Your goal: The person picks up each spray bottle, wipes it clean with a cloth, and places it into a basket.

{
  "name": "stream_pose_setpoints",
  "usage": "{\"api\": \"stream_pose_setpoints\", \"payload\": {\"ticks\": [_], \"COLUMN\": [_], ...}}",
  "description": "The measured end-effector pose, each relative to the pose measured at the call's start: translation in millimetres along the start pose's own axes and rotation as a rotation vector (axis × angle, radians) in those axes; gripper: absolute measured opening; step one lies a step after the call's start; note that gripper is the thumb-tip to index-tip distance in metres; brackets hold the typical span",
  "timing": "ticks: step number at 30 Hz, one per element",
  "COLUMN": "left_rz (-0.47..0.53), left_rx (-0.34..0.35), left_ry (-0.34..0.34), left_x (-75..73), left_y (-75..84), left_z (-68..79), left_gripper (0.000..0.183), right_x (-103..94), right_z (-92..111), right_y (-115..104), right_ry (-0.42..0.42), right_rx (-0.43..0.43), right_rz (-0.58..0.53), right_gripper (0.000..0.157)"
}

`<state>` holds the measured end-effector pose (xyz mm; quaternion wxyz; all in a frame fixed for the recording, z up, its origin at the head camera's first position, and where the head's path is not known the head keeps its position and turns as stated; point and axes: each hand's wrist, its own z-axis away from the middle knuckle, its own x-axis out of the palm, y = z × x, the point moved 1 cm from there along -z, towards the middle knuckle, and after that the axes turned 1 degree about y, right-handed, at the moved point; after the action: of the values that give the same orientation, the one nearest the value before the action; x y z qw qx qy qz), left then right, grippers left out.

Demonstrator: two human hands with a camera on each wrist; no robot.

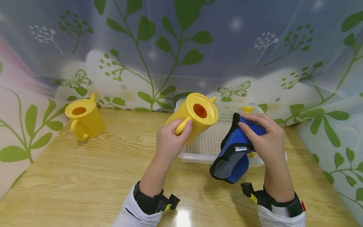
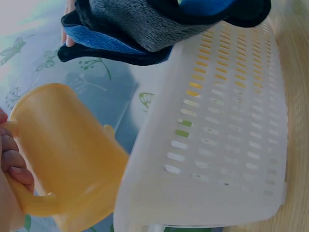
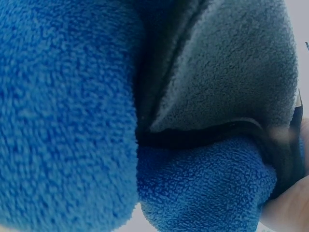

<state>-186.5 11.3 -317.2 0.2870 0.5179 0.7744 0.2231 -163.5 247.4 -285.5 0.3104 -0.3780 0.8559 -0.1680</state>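
Jug [image 1: 198,127] and cloth [image 1: 238,138] took up the two hands in the head view. The left hand [image 1: 171,140] had its fingers curled round the jug's handle [image 1: 182,125], holding it tilted at the basket's [image 1: 195,157] ten o'clock side. The jug looked like smooth plastic, so it was probably light and stiff, perhaps slippery on its rounded wall; the handle seemed the surest hold. The right hand [image 1: 267,135] pinched the cloth's upper part, the lower folds drooping past the basket's rim at five o'clock. A second jug [image 1: 95,123] stood upright on the worktop [image 1: 71,179] at nine o'clock, its handle turned toward seven.

In the left wrist view the jug sat at eight o'clock, fingers wrapped through the handle. The basket's slotted wall filled three o'clock, and the cloth hung at twelve, its black edging bent loosely.

In the right wrist view the cloth covered nearly everything, with blue pile, grey lining and black binding. It looked soft, thick and light, likely to flop rather than break; the bound edge at four o'clock, beside the hand, seemed the firmest place to pinch.
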Motion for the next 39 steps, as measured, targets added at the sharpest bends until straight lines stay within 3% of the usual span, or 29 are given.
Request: {"api": "stream_pose_setpoints", "payload": {"ticks": [4,6,15,29,39], "left_rz": [-0.218,-0.304,-0.561,-0.607,-0.593], "left_rx": [0.266,0.358,0.570,0.662,0.665], "left_ry": [0.043,0.056,0.060,-0.003,-0.043], "left_x": [3.1,4.2,6.9,8.5,7.3], "left_y": [-2.5,-2.8,-0.1,-0.7,0.1], "left_z": [0.3,0.5,1.1,1.8,2.3], "left_gripper": [0.036,0.037,0.039,0.036,0.036], "right_x": [-0.4,-0.7,-1.9,-1.5,0.1], "right_z": [-0.7,-0.7,-0.8,-0.6,0.9], "right_y": [-0.2,-0.2,-0.7,0.4,-4.2], "right_ry": [0.000,0.000,-0.006,-0.023,-0.076], "right_rx": [0.000,0.004,0.025,0.028,0.059], "right_rz": [-0.001,-0.004,0.013,0.024,0.029], "right_gripper": [0.027,0.026,0.026,0.026,0.025]}}
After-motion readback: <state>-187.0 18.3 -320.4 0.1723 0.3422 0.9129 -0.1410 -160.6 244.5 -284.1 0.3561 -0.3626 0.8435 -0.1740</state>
